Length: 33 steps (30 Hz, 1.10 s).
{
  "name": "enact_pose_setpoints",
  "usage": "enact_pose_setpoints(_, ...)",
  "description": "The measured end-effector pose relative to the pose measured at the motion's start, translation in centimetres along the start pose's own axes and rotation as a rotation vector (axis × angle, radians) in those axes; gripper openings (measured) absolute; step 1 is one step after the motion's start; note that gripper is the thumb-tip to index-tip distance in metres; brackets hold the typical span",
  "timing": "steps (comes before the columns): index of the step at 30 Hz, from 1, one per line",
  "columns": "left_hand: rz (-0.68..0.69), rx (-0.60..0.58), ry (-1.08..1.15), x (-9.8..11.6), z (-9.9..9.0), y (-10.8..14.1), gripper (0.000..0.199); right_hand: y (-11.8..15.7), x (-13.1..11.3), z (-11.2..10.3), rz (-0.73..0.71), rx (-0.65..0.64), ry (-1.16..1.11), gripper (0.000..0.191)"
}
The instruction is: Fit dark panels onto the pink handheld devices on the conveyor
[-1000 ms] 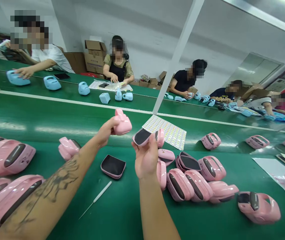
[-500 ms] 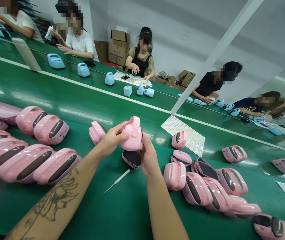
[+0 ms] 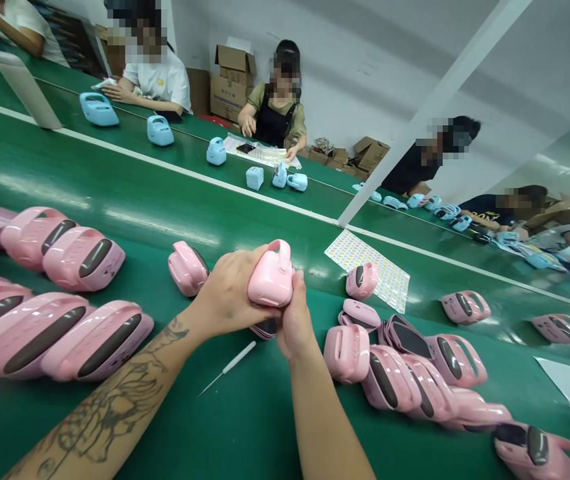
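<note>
A pink plastic case with a looped handle on top is held between both hands at the centre. My left hand wraps round its left side, the back of the hand facing up. On the right side, my right hand presses against the case with the thumb upright. Dark oval plates lie under the hands, mostly hidden. A thin tool with a white handle rests on the green table just below them. Another pink case stands left of my left hand.
Pink cases crowd the left, and more lie at the right beside dark plates. A sticker sheet and a white post stand beyond. Several people sit across the table by blue cases.
My left hand has moved from pinching the case's edge to wrapping round its side. The case has turned slightly and now covers more of the dark plates. The view has shifted a little.
</note>
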State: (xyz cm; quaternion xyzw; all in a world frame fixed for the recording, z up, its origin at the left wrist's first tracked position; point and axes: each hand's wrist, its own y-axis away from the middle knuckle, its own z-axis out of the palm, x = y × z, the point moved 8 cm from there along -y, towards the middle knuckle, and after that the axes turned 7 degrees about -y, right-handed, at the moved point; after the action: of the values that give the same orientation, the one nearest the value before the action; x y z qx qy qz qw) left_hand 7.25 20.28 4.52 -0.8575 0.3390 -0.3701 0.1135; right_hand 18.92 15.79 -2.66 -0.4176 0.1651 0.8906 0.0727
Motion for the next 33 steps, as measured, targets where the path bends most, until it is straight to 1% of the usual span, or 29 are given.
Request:
enact_pose_setpoints(2, 0.046, 0.038, 0.059, 0.1, 0.3, 0.2, 0.111, 0.0, 0.1, 0.1, 0.002, -0.02, 0.026, 0.077)
enact_pose_setpoints(3, 0.035, 0.041, 0.104, -0.1, 0.4, 0.3, 0.112, 0.0, 0.0, 0.1, -0.003, -0.037, 0.042, 0.079)
enact_pose_setpoints(5, -0.064, 0.028, 0.219, -0.9, 0.7, 0.6, 0.118, 0.2, -0.5, 0.1, -0.027, -0.092, 0.105, 0.087)
enact_pose_setpoints(7, -0.225, 0.032, 0.401, -2.1, 0.7, 0.8, 0.121, 0.6, -1.7, -0.1, -0.101, -0.141, 0.242, 0.089)
enact_pose_setpoints(8, -0.301, 0.044, 0.527, -2.7, 0.6, 0.9, 0.119, 1.0, -2.6, -0.2, -0.163, -0.162, 0.349, 0.085)
enact_pose_setpoints(10, -0.419, 0.039, 0.805, -3.5, 0.6, 0.8, 0.104, 1.8, -4.6, 0.1, -0.343, -0.211, 0.624, 0.077)
enact_pose_setpoints(11, -0.47, 0.013, 0.924, -3.6, 0.7, 0.8, 0.095, 2.3, -5.4, 0.5, -0.447, -0.247, 0.766, 0.081)
enact_pose_setpoints(12, -0.52, -0.026, 1.013, -3.7, 0.8, 0.8, 0.087, 2.7, -5.9, 1.1, -0.543, -0.293, 0.894, 0.09)
enact_pose_setpoints(14, -0.592, -0.124, 1.103, -3.6, 1.2, 0.8, 0.076, 3.4, -5.9, 2.1, -0.68, -0.392, 1.069, 0.114)
enact_pose_setpoints(16, -0.586, -0.201, 1.123, -3.1, 1.4, 0.9, 0.071, 3.6, -5.4, 2.6, -0.735, -0.462, 1.132, 0.127)
enact_pose_setpoints(19, -0.55, -0.266, 1.121, -2.6, 1.7, 0.9, 0.07, 3.6, -4.9, 2.8, -0.761, -0.494, 1.136, 0.133)
enact_pose_setpoints(25, -0.535, -0.295, 1.113, -2.7, 1.8, 1.0, 0.076, 4.1, -5.3, 2.7, -0.784, -0.49, 1.179, 0.131)
enact_pose_setpoints(30, -0.523, -0.298, 1.117, -2.3, 1.4, 0.9, 0.071, 4.5, -5.3, 2.9, -0.771, -0.474, 1.208, 0.134)
enact_pose_setpoints(33, -0.494, -0.307, 1.151, -1.7, 1.5, 1.0, 0.064, 4.8, -5.2, 3.0, -0.768, -0.465, 1.223, 0.134)
